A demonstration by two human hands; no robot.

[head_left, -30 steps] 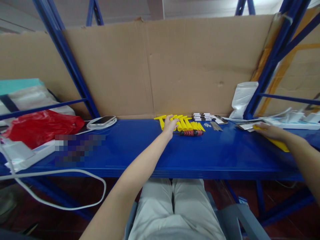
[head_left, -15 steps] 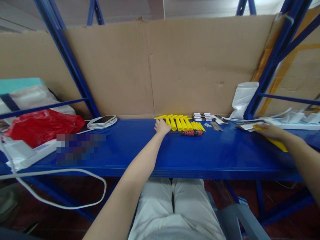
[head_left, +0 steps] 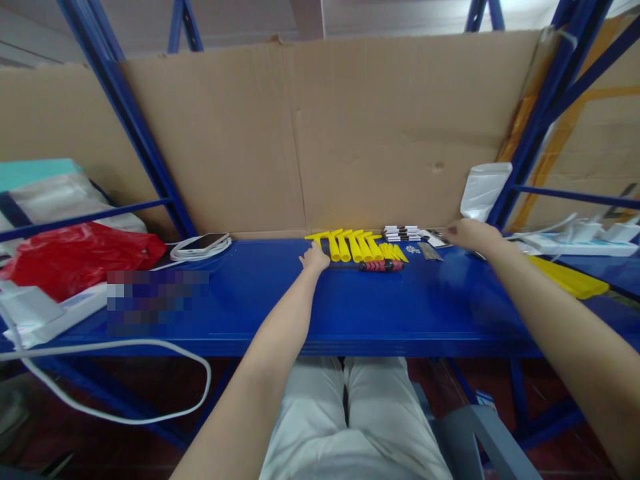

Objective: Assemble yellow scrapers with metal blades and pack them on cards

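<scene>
- At the right of the frame, the right hand (head_left: 473, 235) has left the flat yellow piece (head_left: 573, 276), now uncovered, and come left to just below the white pouch (head_left: 485, 190); its fingers are curled, and I cannot tell whether they hold anything.
- At centre, the left hand (head_left: 315, 257) remains at the left end of the row of yellow T-shaped pieces (head_left: 356, 247), fingers spread; any grip is unclear.
- Right of centre, the red-and-black screwdriver (head_left: 381, 266) lies unheld below the row.
- The right hand's attention seems to have shifted off the flat piece.
</scene>
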